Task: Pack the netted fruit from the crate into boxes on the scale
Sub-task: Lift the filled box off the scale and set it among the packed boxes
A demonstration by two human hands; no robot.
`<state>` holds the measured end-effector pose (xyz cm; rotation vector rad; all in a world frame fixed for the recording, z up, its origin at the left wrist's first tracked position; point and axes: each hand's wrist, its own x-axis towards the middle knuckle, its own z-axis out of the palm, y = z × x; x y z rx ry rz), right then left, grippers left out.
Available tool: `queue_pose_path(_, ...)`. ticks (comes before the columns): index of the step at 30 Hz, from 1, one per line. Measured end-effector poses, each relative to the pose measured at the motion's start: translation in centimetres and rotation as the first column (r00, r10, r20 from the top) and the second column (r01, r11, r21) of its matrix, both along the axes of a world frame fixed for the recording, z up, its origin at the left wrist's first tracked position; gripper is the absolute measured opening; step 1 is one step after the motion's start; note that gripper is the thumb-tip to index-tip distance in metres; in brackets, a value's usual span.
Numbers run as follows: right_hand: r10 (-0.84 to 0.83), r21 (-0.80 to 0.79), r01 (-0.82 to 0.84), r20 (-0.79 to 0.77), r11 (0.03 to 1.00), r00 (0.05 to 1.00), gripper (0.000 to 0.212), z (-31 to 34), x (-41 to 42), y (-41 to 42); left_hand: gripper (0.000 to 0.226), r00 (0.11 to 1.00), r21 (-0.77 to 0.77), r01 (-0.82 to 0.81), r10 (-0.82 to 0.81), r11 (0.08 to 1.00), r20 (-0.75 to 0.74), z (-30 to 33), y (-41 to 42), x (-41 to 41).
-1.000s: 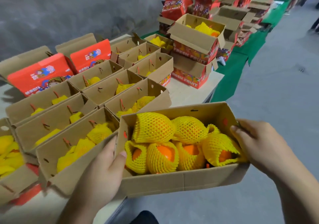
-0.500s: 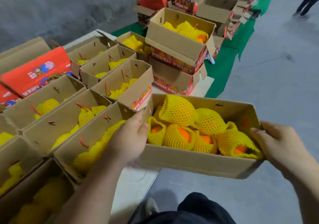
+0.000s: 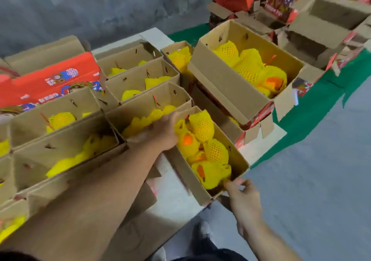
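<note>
A brown cardboard box (image 3: 237, 160) filled with oranges in yellow foam nets (image 3: 202, 127) lies on the white table's right edge, beside the rows of filled boxes. My left hand (image 3: 163, 133) grips the box's far left end, fingers curled over its rim. My right hand (image 3: 244, 195) holds the box's near corner, where it overhangs the table. The scale and the crate are out of view.
Rows of open boxes (image 3: 140, 80) with netted fruit fill the white table (image 3: 170, 216). A larger filled box (image 3: 230, 84) is stacked on another at the right. Red printed boxes (image 3: 50, 82) stand at the left and back. Green cloth (image 3: 313, 108) and grey floor lie right.
The filled box has swung from crosswise in front of me to lengthwise and come down onto the table's edge beside the rows. Both hands stayed on its ends.
</note>
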<state>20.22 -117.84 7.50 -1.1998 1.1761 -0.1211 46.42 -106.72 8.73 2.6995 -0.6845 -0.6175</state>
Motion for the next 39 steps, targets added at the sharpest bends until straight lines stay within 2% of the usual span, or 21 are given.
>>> queue_pose_path(2, 0.264, -0.049, -0.269, -0.092, 0.962, 0.960, 0.012, 0.6, 0.5, -3.3, 0.086, 0.992, -0.014, -0.050, 0.051, 0.999, 0.115, -1.5, -0.4, -2.1)
queue_pose_path(3, 0.420, -0.063, -0.433, -0.156, 0.899, 0.894, 0.019, 1.0, 0.3, -5.2, 0.089, 0.979, -0.059, -0.114, 0.122, 0.992, 0.162, -2.0, -0.5, -3.7)
queue_pose_path(5, 0.636, -0.192, -0.720, -0.356, 0.667, 0.685, 0.035, 1.8, 0.1, -8.6, 0.092, 0.915, -0.185, -0.353, 0.380, 0.917, 0.138, -2.7, -0.6, -7.5)
queue_pose_path(6, 0.625, -0.316, -0.778, -0.466, 0.543, 0.626, 0.038, 2.1, 0.3, -10.0, 0.094, 0.858, -0.232, -0.485, 0.510, 0.843, 0.059, -3.0, -0.6, -9.5)
queue_pose_path(7, 0.567, -0.457, -0.759, -0.506, 0.463, 0.650, 0.035, 2.5, 0.9, -10.8, 0.097, 0.795, -0.240, -0.595, 0.606, 0.767, -0.036, -3.4, -0.6, -11.4)
queue_pose_path(9, 0.514, -0.715, -0.581, -0.354, 0.389, 0.781, 0.022, 3.4, 2.9, -11.0, 0.096, 0.695, -0.212, -0.719, 0.683, 0.662, -0.224, -4.3, -0.6, -14.8)
queue_pose_path(10, 0.542, -0.766, -0.547, -0.318, 0.338, 0.778, 0.012, 3.7, 4.0, -10.6, 0.086, 0.665, -0.226, -0.745, 0.671, 0.628, -0.327, -4.7, -0.6, -15.9)
queue_pose_path(11, 0.578, -0.759, -0.589, -0.359, 0.276, 0.733, 0.016, 3.5, 5.2, -10.4, 0.070, 0.636, -0.256, -0.766, 0.635, 0.590, -0.438, -4.8, -0.6, -16.5)
queue_pose_path(13, 0.668, -0.616, -0.765, -0.491, 0.189, 0.560, 0.053, 2.4, 7.3, -10.0, 0.036, 0.574, -0.302, -0.812, 0.587, 0.499, -0.571, -4.8, -1.0, -16.6)
queue_pose_path(15, 0.705, -0.489, -0.849, -0.530, 0.199, 0.471, 0.065, 1.4, 8.6, -9.4, 0.027, 0.578, -0.312, -0.814, 0.632, 0.489, -0.516, -4.8, -2.0, -16.3)
queue_pose_path(18, 0.639, -0.549, -0.827, -0.594, 0.122, 0.489, 0.077, 0.2, 8.5, -9.0, 0.033, 0.625, -0.300, -0.778, 0.627, 0.553, -0.466, -4.2, -3.3, -16.4)
queue_pose_path(21, 0.652, -0.596, -0.785, -0.530, 0.167, 0.541, 0.079, -0.2, 7.8, -9.6, 0.047, 0.627, -0.336, -0.771, 0.554, 0.541, -0.547, -3.9, -2.7, -16.0)
queue_pose_path(23, 0.648, -0.600, -0.786, -0.542, 0.147, 0.535, 0.078, -0.4, 7.6, -9.7, 0.050, 0.580, -0.326, -0.801, 0.518, 0.502, -0.629, -4.0, -1.7, -15.7)
queue_pose_path(25, 0.624, -0.637, -0.766, -0.565, 0.086, 0.540, 0.076, -0.2, 7.8, -9.0, 0.038, 0.518, -0.318, -0.842, 0.488, 0.435, -0.703, -3.9, -0.7, -15.8)
queue_pose_path(27, 0.648, -0.717, -0.693, -0.493, 0.076, 0.581, 0.070, 0.4, 8.5, -7.7, 0.030, 0.561, -0.375, -0.823, 0.506, 0.427, -0.655, -3.5, 0.3, -15.8)
queue_pose_path(29, 0.714, -0.788, -0.610, -0.385, 0.075, 0.585, 0.063, 0.9, 9.8, -6.3, 0.027, 0.645, -0.488, -0.762, 0.569, 0.426, -0.509, -3.3, 1.4, -15.5)
queue_pose_path(32, 0.804, -0.804, -0.591, -0.314, 0.058, 0.506, 0.056, 1.8, 13.0, -3.8, 0.030, 0.708, -0.642, -0.628, 0.664, 0.439, -0.239, -1.6, 3.1, -13.4)
queue_pose_path(34, 0.857, -0.789, -0.614, -0.317, -0.001, 0.406, 0.049, 2.8, 15.1, -2.0, 0.032, 0.719, -0.659, -0.504, 0.694, 0.559, 0.039, -0.5, 4.5, -11.4)
queue_pose_path(36, 0.904, -0.787, -0.615, -0.303, -0.060, 0.300, 0.044, 3.6, 16.3, -0.2, 0.032, 0.706, -0.522, -0.477, 0.662, 0.708, 0.252, 0.3, 6.9, -9.8)
queue_pose_path(37, 0.926, -0.781, -0.621, -0.282, -0.070, 0.249, 0.043, 3.8, 16.5, 0.8, 0.034, 0.706, -0.404, -0.535, 0.655, 0.742, 0.268, 0.3, 8.4, -9.7)
queue_pose_path(39, 0.957, -0.728, -0.682, -0.244, -0.072, 0.159, 0.042, 3.5, 16.2, 2.9, 0.051, 0.720, -0.093, -0.659, 0.661, 0.747, 0.210, -0.3, 11.4, -10.9)
